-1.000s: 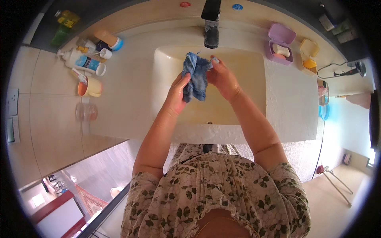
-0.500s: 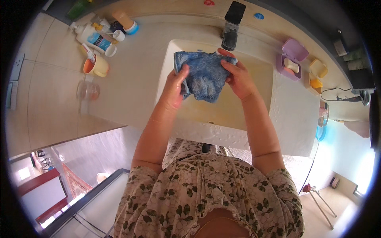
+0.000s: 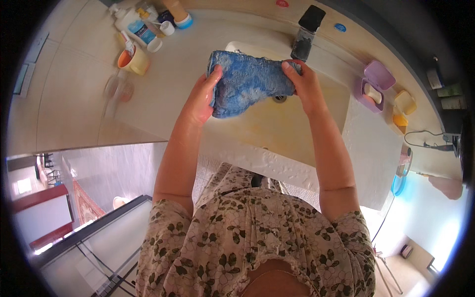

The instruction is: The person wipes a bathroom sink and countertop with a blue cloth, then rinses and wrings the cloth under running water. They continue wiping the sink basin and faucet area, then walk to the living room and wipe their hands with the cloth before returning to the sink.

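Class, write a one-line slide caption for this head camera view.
Both hands, left hand and right hand, hold a blue cloth stretched over the sink below the tap.

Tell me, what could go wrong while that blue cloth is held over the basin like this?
The blue cloth is stretched between the left hand and right hand above the sink; if wet, it may drip past the rim onto the counter. A sideways swing could knock the orange cup or the open purple soap box.
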A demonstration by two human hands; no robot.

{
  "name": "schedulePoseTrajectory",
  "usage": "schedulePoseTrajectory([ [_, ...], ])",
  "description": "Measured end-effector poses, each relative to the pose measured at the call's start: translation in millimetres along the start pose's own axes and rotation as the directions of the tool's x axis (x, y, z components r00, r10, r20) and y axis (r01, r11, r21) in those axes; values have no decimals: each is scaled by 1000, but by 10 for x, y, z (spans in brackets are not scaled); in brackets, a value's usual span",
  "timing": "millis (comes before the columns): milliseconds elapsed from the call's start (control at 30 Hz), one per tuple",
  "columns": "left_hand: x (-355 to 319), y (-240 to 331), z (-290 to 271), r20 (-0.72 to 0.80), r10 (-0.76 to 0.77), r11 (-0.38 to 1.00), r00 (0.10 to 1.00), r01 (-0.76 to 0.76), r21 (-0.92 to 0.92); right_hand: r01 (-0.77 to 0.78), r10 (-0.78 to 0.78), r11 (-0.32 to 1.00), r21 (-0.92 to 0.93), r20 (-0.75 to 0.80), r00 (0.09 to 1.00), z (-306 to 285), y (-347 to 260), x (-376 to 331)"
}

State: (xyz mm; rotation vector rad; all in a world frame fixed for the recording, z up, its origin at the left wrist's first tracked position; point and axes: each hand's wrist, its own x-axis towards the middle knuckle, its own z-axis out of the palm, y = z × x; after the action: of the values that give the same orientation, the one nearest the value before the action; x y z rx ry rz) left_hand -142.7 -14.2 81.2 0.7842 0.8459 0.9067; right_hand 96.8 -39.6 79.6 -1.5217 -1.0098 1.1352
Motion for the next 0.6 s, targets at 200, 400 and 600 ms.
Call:
schedulePoseTrajectory([
  [200,-217,85,-79,-117,-18,997,993,9,-76,-40,22,990,138,127,992,161,194,-2],
  [400,-274,184,66,79,197,470,977,-165,867,-520,127,639,567,589,798,676,506,-141],
  [600,-984,177,68,321,466,388,825,-516,763,-573,-169,445,689,692,701,988,321,-329],
])
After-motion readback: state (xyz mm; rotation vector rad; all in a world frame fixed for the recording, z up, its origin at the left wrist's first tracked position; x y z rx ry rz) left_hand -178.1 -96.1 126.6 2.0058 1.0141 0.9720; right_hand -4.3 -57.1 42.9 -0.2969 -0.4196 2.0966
